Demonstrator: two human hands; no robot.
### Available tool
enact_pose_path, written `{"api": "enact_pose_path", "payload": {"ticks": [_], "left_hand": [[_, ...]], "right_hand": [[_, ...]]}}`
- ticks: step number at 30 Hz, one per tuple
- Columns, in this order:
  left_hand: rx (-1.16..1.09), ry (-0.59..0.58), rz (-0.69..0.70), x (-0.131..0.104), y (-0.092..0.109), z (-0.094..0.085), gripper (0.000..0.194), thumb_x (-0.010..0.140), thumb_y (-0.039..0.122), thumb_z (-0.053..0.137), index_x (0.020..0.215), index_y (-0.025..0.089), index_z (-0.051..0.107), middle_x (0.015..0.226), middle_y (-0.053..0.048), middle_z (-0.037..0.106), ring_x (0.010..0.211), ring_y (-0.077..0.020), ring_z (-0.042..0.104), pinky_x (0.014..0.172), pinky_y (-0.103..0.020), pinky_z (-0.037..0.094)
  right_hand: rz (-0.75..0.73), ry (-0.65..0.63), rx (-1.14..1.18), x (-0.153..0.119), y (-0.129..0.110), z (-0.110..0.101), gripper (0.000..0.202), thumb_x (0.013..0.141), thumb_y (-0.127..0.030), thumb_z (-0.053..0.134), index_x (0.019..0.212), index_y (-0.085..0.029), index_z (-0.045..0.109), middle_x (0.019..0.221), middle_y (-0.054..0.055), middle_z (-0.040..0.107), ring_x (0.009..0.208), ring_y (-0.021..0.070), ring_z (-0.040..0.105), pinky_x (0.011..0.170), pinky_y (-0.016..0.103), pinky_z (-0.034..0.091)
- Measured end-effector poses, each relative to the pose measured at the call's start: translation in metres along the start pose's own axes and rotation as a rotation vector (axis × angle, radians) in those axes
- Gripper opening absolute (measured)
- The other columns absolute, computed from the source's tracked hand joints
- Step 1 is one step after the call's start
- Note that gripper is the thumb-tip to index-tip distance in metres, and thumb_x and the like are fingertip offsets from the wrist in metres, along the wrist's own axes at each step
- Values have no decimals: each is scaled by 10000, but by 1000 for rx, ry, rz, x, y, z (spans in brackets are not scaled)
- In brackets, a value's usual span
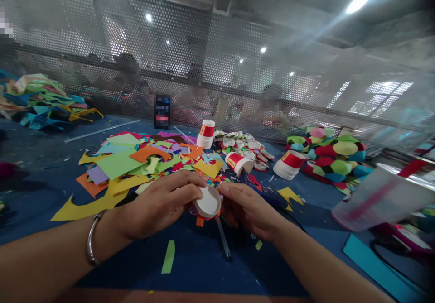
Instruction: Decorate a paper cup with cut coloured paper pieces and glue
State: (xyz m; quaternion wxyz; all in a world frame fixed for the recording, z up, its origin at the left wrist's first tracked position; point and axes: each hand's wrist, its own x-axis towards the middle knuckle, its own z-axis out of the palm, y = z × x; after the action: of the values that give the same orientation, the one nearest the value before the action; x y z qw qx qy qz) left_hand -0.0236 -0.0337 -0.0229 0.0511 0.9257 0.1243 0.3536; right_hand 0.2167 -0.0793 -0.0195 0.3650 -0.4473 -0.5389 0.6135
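Note:
In the middle, a shallow white paper cup base [208, 202] is held up with its round hollow side toward me. My left hand [166, 201], a silver bangle on its wrist, is closed on the left rim. My right hand [246, 205] pinches the opposite edge; its lower fingers are curled and partly hidden. Below the cup base an orange paper strip [200, 221] sticks out. A pen [223, 239] lies under my hands, and a light green paper strip [168, 257] is nearer to me.
Coloured paper scraps [118, 162] cover the table's left middle. Red-and-white paper cups [205, 134] stand behind, one tipped over. Also there are a pile of cut cup pieces [253, 145], a phone [162, 111], a plastic cup with a straw [377, 199] and colourful paper pieces [335, 156].

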Motion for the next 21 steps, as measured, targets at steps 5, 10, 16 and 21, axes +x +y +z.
{"api": "enact_pose_path", "payload": {"ticks": [5,10,16,21], "left_hand": [[35,-31,63,-3,1,0,333,931,-6,452,1146,238,526,1274,-79,605,1167,-179,583,991,-331,501],[-221,61,-219,2,-2,9,483,853,32,559,1272,259,479,1286,-79,590,1216,-218,564,1006,-389,499],[-1000,-71,-822,10,-8,6,562,702,88,598,1228,202,433,1082,-41,633,925,-173,660,849,-355,539],[-1227,-127,-839,13,1,-1,523,812,248,721,1250,191,439,1082,-65,662,953,-180,653,844,-330,510]], "right_hand": [[16,3,47,0,0,1,397,828,-564,711,809,-179,614,601,-36,595,431,59,436,397,185,303],[-6,54,49,1,3,0,362,835,-526,720,775,-194,589,568,-50,570,424,66,432,389,193,287],[-66,151,-10,1,7,-5,337,868,-482,706,765,-189,576,598,-63,539,438,56,418,397,188,278],[-72,167,-77,1,6,-3,364,844,-506,730,760,-183,583,606,-61,544,446,55,424,398,179,298]]}}
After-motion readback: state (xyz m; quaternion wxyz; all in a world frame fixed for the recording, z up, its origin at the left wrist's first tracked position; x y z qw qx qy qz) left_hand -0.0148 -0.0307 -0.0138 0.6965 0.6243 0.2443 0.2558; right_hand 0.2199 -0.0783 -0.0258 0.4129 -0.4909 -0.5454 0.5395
